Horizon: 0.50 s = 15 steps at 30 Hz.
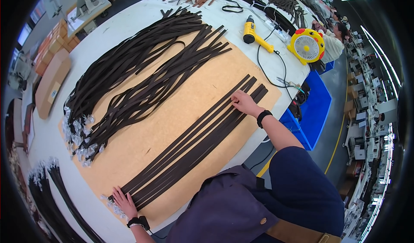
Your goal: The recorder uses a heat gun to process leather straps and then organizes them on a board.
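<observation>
Dark brown flat straps (200,144) lie side by side in a slanting row on a tan sheet (142,144) over the white table. My left hand (125,203) rests flat on their near-left ends, fingers stretched out, beside crumpled clear plastic (113,206) around the tips. Toward the far-right ends, my right hand (245,103) has thumb and fingers pinched together on a strap. Part of that strap is hidden beneath the hand. Farther back, a thick heap of similar straps (129,53) and a looser bundle (159,85) lie with plastic-wrapped ends at the left.
A yellow heat gun (250,32) with a black cord and a yellow fan (307,47) stand at the back right. Blue bins (317,109) sit beyond the table's right edge. More dark straps (41,200) lie at the lower left. A person (334,40) is at the far right.
</observation>
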Motion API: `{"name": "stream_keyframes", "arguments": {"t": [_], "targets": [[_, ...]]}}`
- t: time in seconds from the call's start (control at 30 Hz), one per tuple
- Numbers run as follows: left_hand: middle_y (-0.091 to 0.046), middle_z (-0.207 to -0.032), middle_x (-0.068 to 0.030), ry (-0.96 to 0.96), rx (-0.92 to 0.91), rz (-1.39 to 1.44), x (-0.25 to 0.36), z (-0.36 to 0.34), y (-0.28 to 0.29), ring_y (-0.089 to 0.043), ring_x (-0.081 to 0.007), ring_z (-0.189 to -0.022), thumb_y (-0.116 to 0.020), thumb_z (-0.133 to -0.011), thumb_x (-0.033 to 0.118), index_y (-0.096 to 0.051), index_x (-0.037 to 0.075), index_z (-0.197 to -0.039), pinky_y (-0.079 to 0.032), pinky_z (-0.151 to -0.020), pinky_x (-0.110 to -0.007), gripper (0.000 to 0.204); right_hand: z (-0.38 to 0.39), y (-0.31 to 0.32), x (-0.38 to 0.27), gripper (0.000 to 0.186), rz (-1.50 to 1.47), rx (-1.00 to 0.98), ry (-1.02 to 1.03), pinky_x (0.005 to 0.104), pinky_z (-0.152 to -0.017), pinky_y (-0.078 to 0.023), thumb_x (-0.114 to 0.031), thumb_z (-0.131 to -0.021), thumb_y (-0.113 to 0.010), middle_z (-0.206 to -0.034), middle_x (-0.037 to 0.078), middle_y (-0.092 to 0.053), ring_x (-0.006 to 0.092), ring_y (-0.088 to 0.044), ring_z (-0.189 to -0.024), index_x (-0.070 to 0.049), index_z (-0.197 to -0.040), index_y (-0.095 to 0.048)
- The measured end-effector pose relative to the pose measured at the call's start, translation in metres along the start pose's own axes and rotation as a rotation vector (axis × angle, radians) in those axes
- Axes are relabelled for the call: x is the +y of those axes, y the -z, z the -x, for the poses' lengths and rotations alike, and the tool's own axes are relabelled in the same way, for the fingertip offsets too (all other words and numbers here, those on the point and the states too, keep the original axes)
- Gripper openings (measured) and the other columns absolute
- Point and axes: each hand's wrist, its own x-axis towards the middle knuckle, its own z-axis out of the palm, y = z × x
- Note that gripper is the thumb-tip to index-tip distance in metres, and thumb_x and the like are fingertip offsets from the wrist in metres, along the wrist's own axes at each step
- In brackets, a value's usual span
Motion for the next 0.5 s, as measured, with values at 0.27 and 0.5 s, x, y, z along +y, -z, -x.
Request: {"name": "stream_keyframes", "arguments": {"t": [0.27,0.5], "targets": [[-0.017,-0.166,-0.0083,0.005,0.008,0.016,-0.003,-0.001,-0.003,-0.015,-0.0334,-0.152,-0.036,-0.107,0.036,-0.024,0.015,-0.158,-0.012,-0.121,-0.050,0.057,0.035,0.006,-0.026,0.011,0.186,0.236,0.028,0.0408,-0.075,-0.051,-0.009,-0.082,-0.068,-0.090,0.009,-0.060,0.0302,-0.060,-0.089,-0.006,-0.091,-0.061],[-0.018,-0.166,-0.0084,-0.012,0.037,0.006,-0.006,-0.001,-0.005,-0.016,-0.0334,-0.152,-0.037,-0.107,0.037,-0.024,0.015,-0.158,-0.013,-0.121,-0.050,0.057,0.067,-0.012,-0.015,0.010,0.212,0.161,0.172,0.0403,-0.083,-0.049,-0.010,-0.081,-0.070,-0.094,0.008,-0.061,0.0302,-0.057,-0.097,-0.006,-0.087,-0.063]]}}
